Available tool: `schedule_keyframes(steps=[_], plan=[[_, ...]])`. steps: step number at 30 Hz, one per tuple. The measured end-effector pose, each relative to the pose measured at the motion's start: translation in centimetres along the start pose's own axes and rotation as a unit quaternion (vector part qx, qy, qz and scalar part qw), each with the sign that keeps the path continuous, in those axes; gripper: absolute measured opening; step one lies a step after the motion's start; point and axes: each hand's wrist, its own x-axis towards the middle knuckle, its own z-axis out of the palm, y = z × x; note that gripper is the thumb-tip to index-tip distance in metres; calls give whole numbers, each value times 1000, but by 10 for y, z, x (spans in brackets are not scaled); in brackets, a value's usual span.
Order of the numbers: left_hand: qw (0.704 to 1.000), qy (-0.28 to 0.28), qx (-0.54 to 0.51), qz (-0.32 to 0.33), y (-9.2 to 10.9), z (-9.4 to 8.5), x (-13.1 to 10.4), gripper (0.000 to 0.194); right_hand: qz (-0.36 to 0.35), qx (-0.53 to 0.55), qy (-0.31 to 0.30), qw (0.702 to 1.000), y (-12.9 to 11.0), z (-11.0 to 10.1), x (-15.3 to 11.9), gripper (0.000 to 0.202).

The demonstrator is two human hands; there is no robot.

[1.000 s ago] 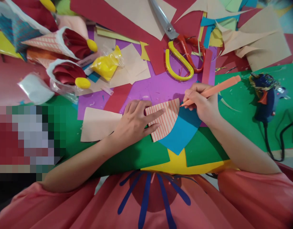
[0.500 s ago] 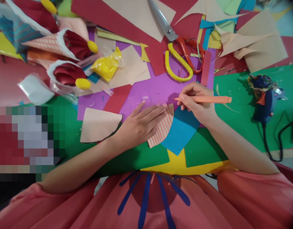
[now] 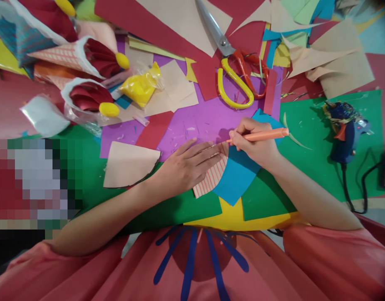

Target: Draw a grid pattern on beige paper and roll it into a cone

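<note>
Flat on a beige paper piece with orange stripes [image 3: 213, 177] lies my left hand [image 3: 192, 163], fingers stretched out and covering its upper left part. An orange felt-tip pen [image 3: 267, 134] is pinched in my right hand [image 3: 255, 140], its tip at the upper edge of the striped piece, close to my left fingertips. Under the striped piece and my right hand is a blue paper sheet [image 3: 234, 179]. Left of my left hand rests a plain beige paper piece [image 3: 126, 165] with a dark curved edge.
Scissors [image 3: 231, 62] with red and yellow handles lie beyond my hands. A blue glue gun [image 3: 345, 133] with a cord is at right. Paper cones [image 3: 76, 58], a yellow clay packet [image 3: 144, 85] and a white packet [image 3: 45, 117] sit at left. Beige paper scraps [image 3: 339, 62] lie far right.
My right hand has moved slightly left and down, bringing the pen tip from beside the striped piece onto its upper edge. My left hand has shifted slightly, still flat on the piece.
</note>
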Motion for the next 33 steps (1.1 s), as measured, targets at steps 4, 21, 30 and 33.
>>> schedule_keyframes(steps=[4,21,30,33], plan=[[1000,-4,-8,-6,0,0,1,42,2,0,-4,1000,1,1,0,31],[1000,6,-10,-6,-1,1,2,39,-12,-1,2,1000,0,3,1,31],[1000,18,4,-4,0,-1,4,38,-32,1,-13,999,2,3,3,32],[1000,19,6,-2,0,-2,4,39,-28,6,-26,999,1,3,3,30]])
